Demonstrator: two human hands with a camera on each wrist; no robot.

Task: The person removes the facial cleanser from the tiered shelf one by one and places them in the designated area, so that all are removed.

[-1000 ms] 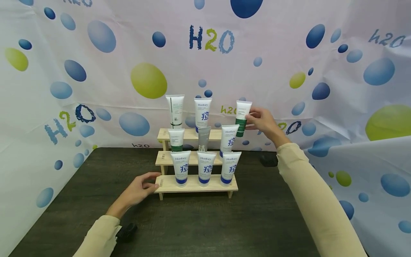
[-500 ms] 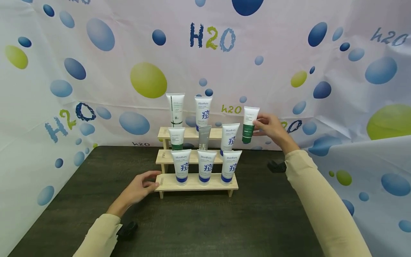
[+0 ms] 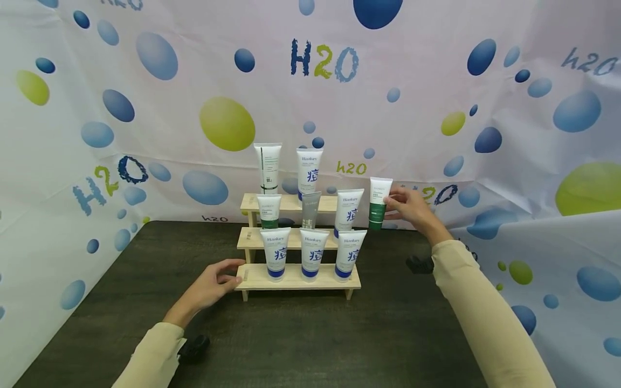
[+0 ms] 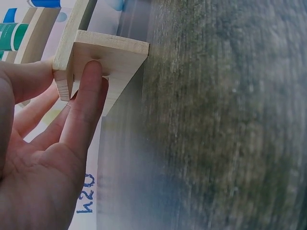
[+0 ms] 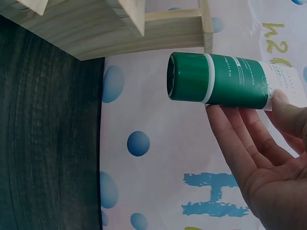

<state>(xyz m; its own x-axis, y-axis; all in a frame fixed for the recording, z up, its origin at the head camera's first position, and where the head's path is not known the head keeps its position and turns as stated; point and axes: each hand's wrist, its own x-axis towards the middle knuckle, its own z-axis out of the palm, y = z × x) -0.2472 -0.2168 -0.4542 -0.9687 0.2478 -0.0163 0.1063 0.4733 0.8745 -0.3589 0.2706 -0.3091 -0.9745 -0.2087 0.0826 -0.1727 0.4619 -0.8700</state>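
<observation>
Cloth (image 3: pixel 417 140) printed with blue and yellow-green spots and "H2O" lettering hangs behind the three-step wooden stand (image 3: pixel 293 277), which rests on a dark counter (image 3: pixel 301 334). Cream sleeves (image 3: pixel 487 310) reach in from both sides of the stand. At the stand's lower left end, the left hand (image 3: pixel 208 284) has its grip on the lowest step, thumb at the board and fingertips (image 4: pixel 92 69) against the leg. In the air right of the stand and apart from it, the right hand (image 3: pixel 412 207) has its grip pinched on a green-capped tube (image 3: pixel 380 202), cap downward and nearly upright. On the stand's top step, a tall white tube (image 3: pixel 269 167) stands at the left. White-and-blue tubes (image 3: pixel 311 250) number five: one midway along the top step, one at the right of the middle step, three across the lowest. The stand's middle step also carries a grey tube (image 3: pixel 310 207) and, left of that, a small white-and-green tube (image 3: pixel 269 209).
</observation>
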